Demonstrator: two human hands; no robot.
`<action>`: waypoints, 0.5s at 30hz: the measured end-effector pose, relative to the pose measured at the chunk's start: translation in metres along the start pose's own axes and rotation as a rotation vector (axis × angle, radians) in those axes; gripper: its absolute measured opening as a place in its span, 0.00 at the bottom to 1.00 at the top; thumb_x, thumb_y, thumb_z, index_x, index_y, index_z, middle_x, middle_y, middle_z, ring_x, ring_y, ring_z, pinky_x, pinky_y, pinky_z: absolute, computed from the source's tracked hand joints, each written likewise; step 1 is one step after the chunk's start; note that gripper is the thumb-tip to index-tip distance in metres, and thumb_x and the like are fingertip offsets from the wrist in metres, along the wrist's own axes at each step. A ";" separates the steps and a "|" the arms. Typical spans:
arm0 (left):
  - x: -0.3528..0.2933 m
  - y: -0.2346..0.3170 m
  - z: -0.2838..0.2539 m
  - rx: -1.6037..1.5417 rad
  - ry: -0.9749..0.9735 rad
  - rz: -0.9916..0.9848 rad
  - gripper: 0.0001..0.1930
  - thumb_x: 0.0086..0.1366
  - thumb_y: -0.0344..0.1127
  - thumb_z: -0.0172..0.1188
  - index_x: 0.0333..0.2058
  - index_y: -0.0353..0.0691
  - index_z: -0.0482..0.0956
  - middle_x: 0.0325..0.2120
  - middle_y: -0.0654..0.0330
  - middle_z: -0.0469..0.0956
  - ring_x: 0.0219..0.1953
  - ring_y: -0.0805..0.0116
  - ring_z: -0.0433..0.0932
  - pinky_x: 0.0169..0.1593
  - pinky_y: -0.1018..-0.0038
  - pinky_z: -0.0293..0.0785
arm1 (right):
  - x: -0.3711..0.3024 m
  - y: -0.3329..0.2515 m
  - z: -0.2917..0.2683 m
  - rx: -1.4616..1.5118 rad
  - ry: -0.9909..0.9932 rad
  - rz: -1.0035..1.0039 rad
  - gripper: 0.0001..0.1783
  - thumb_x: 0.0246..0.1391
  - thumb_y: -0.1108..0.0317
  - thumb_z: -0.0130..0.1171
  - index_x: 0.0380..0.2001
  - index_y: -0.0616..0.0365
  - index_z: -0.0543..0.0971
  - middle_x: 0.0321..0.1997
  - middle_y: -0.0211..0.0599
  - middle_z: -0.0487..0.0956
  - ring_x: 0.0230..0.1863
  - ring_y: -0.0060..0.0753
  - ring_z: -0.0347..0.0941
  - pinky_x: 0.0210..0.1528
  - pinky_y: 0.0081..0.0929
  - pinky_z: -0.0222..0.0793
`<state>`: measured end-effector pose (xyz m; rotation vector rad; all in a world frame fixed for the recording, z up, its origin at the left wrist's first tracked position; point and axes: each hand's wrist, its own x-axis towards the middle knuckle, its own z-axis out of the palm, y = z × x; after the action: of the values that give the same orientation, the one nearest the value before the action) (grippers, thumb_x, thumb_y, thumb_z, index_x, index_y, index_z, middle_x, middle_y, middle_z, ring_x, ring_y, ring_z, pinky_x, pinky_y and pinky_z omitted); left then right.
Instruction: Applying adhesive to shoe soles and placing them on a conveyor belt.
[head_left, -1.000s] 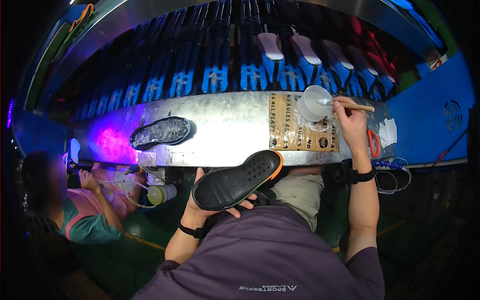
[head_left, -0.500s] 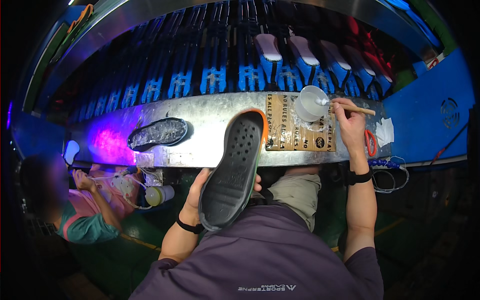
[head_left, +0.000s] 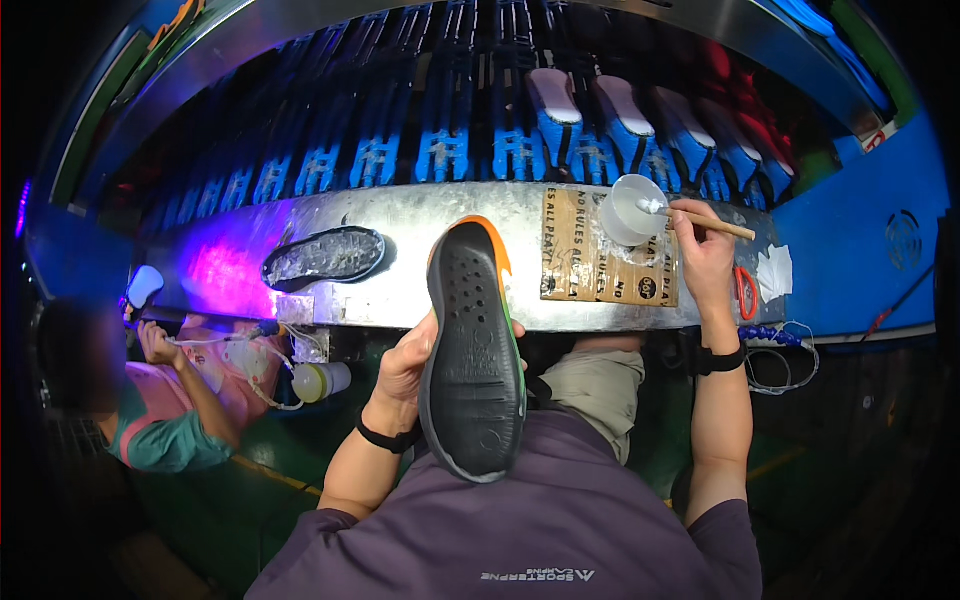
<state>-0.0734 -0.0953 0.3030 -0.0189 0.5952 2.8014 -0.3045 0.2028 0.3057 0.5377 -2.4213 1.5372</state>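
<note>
Through the remote head view, I locate a co-worker (head_left: 185, 395) off the near-left corner of the metal counter (head_left: 425, 255). A clear-coated dark sole (head_left: 325, 258) lies on the counter's left half. My left hand (head_left: 405, 362) grips a black sole (head_left: 473, 350), thumb and fingers on opposite sides; its orange-rimmed end overlaps the near edge in view. Toward the right edge, a cup (head_left: 622, 222) stands on cardboard (head_left: 575, 268). My right hand (head_left: 705, 252) pinches a wooden-handled applicator (head_left: 737, 229), white-coated tip inside the cup's outline.
</note>
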 end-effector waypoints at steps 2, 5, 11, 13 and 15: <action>-0.006 -0.002 -0.006 -0.017 -0.003 0.045 0.44 0.62 0.48 0.66 0.69 0.34 0.55 0.56 0.36 0.73 0.51 0.40 0.81 0.56 0.50 0.81 | -0.002 -0.008 0.003 -0.028 -0.012 0.032 0.07 0.62 0.70 0.62 0.42 0.61 0.83 0.31 0.28 0.83 0.32 0.17 0.76 0.37 0.18 0.71; -0.014 -0.002 -0.018 -0.275 0.140 -0.231 0.27 0.77 0.46 0.42 0.64 0.30 0.67 0.50 0.33 0.77 0.48 0.43 0.83 0.48 0.54 0.85 | -0.016 -0.024 0.006 0.154 -0.151 0.075 0.07 0.62 0.71 0.62 0.41 0.61 0.83 0.36 0.29 0.83 0.37 0.18 0.77 0.41 0.18 0.71; -0.011 -0.011 -0.037 -0.390 0.068 -0.251 0.33 0.75 0.52 0.38 0.64 0.27 0.67 0.48 0.28 0.77 0.40 0.37 0.84 0.40 0.58 0.87 | -0.037 -0.049 0.021 0.386 -0.568 0.148 0.08 0.59 0.72 0.63 0.41 0.61 0.83 0.40 0.33 0.84 0.43 0.24 0.77 0.49 0.25 0.73; -0.014 -0.012 -0.036 -0.446 0.063 -0.248 0.33 0.75 0.52 0.38 0.64 0.27 0.66 0.48 0.27 0.76 0.40 0.35 0.83 0.39 0.58 0.87 | -0.038 -0.051 0.029 0.376 -0.599 0.126 0.08 0.59 0.72 0.63 0.41 0.61 0.83 0.39 0.33 0.84 0.43 0.24 0.77 0.49 0.25 0.73; -0.017 -0.010 -0.033 -0.512 0.083 -0.293 0.35 0.74 0.52 0.38 0.65 0.26 0.65 0.50 0.25 0.75 0.41 0.32 0.83 0.39 0.57 0.87 | -0.038 -0.051 0.034 0.359 -0.649 0.110 0.08 0.58 0.72 0.63 0.40 0.62 0.83 0.38 0.32 0.84 0.42 0.23 0.78 0.48 0.24 0.73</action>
<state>-0.0555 -0.1043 0.2699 -0.2989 -0.1155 2.5912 -0.2482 0.1596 0.3187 1.1436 -2.6443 2.1267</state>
